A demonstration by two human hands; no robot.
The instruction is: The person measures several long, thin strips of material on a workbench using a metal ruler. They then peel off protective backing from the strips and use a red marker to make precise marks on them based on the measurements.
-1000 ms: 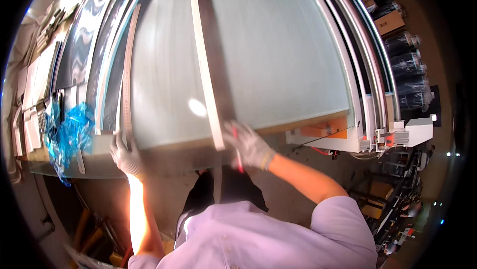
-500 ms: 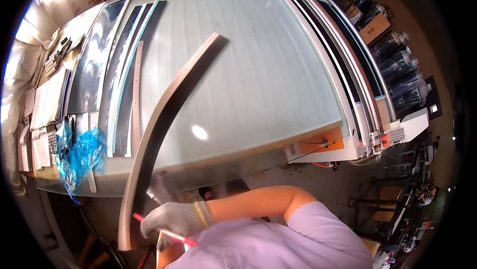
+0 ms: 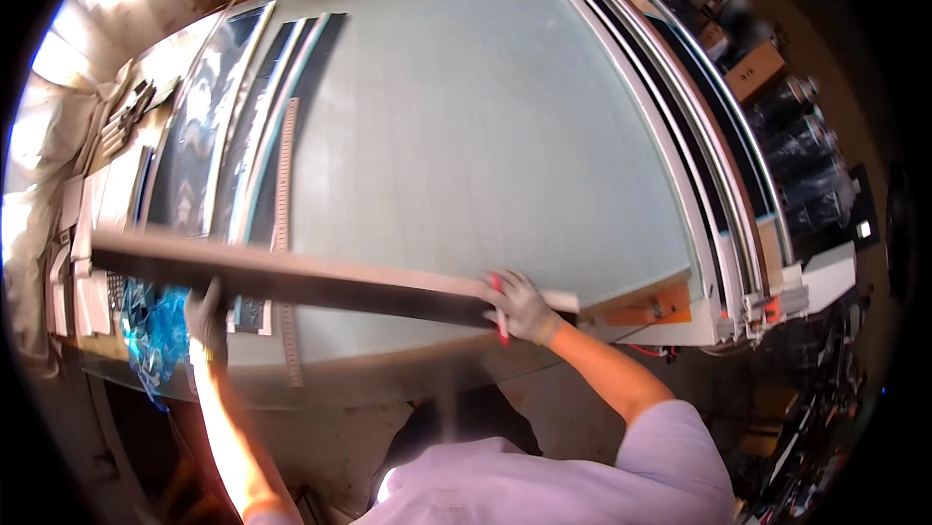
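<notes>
A long, straight bar (image 3: 340, 289), dark on its front face and pale along its top edge, lies crosswise over the table's near side, blurred by motion. My left hand (image 3: 206, 319), in a grey work glove, grips its lower edge toward the left end; the fingers are smeared and partly hidden. Near the bar's right end my gloved right hand (image 3: 529, 310) is closed on it. The same hand also keeps a slim red pen-like tool (image 3: 501, 306) between its fingers, upright across the bar. Beneath the bar passes a long steel ruler (image 3: 284, 176).
The glass-topped table (image 3: 466, 137) fills the middle. Dark strips with light edges (image 3: 254, 137) lie on its left, with crumpled blue film (image 3: 155, 331) at the near left corner. A metal rail frame (image 3: 670, 108) runs along the right side. Wrapped rolls (image 3: 801, 142) stand beyond it.
The bar has swung from a steep slant to lying crosswise. My left hand has come into view on it, and my right hand has moved up and right, onto the bar's right end.
</notes>
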